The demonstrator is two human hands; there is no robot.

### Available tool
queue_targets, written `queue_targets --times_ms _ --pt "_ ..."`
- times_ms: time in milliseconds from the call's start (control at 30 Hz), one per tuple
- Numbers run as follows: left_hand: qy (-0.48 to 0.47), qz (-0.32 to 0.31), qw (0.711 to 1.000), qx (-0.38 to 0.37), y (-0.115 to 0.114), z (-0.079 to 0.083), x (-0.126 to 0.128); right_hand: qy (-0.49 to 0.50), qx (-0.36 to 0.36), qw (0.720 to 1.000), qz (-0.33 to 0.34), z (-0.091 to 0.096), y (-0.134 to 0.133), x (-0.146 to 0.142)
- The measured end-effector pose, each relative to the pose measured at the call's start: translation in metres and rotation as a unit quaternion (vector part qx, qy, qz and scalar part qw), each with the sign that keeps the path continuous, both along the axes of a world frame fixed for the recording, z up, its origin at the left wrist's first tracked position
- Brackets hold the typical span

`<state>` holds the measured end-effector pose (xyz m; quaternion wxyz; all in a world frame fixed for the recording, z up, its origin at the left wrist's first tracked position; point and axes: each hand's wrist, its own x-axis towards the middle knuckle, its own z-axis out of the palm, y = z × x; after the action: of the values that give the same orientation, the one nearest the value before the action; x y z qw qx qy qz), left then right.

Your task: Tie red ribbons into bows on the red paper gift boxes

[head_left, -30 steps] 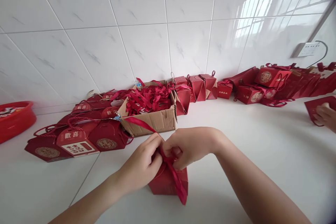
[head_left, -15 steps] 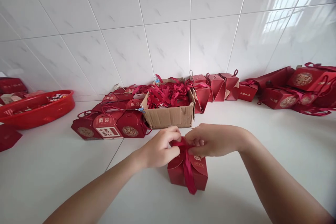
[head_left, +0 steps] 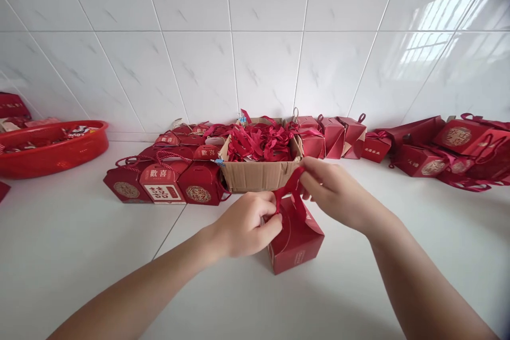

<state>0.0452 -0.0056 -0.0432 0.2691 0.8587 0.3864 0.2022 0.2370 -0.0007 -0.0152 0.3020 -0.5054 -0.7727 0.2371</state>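
A small red gift box [head_left: 298,244] stands on the white counter in front of me, turned at an angle. Red ribbon [head_left: 287,186] rises from its top and stretches between my two hands. At the box's upper left, my left hand [head_left: 249,223] is closed, thumb and fingers pinching the ribbon. My right hand [head_left: 332,191] is raised above the right side of the box, its fingers closed on the ribbon's other part. Fingers and ribbon partly hide the top flaps, and a knot cannot be made out.
Behind the box sits a cardboard box [head_left: 261,175] full of red ribbons. Several red gift boxes [head_left: 163,183] stand to its left, and more lie at the right [head_left: 422,162]. A red plastic basin [head_left: 56,154] is at far left, and a tiled wall [head_left: 199,74] backs the counter.
My right hand has risen, drawing the ribbon up off the box front, where its tail hung. The box has turned. My left hand stays pinched near its top.
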Motion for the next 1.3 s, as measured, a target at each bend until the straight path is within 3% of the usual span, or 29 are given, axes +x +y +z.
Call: queue_targets --times_ms 200,500,767,900,1000,1133,1300 --pt "-0.054 0.021 0.997 -0.042 0.0 0.0 -0.001 0.166 0.07 0.981 -0.076 0.009 0.003 0.01" --pt "-0.232 0.022 0.957 -0.172 0.004 0.012 -0.008 0.375 0.061 0.921 -0.09 0.014 0.013 0.041" --pt "-0.355 0.041 0.924 -0.138 0.004 0.023 -0.018 0.481 0.088 0.87 -0.067 0.022 0.011 0.053" --pt "-0.286 0.049 0.956 -0.046 -0.004 0.042 -0.024 0.545 0.141 0.821 -0.091 0.021 0.016 0.059" --pt "-0.15 0.091 0.981 0.081 -0.009 0.063 -0.023 0.547 0.165 0.816 -0.091 0.019 0.019 0.063" --pt "-0.028 0.177 0.974 0.139 -0.006 0.082 -0.018 0.536 0.171 0.82 -0.104 0.018 0.02 0.063" --pt "-0.028 0.24 0.953 0.183 0.004 0.081 -0.008 0.537 0.193 0.815 -0.105 0.018 0.017 0.061"
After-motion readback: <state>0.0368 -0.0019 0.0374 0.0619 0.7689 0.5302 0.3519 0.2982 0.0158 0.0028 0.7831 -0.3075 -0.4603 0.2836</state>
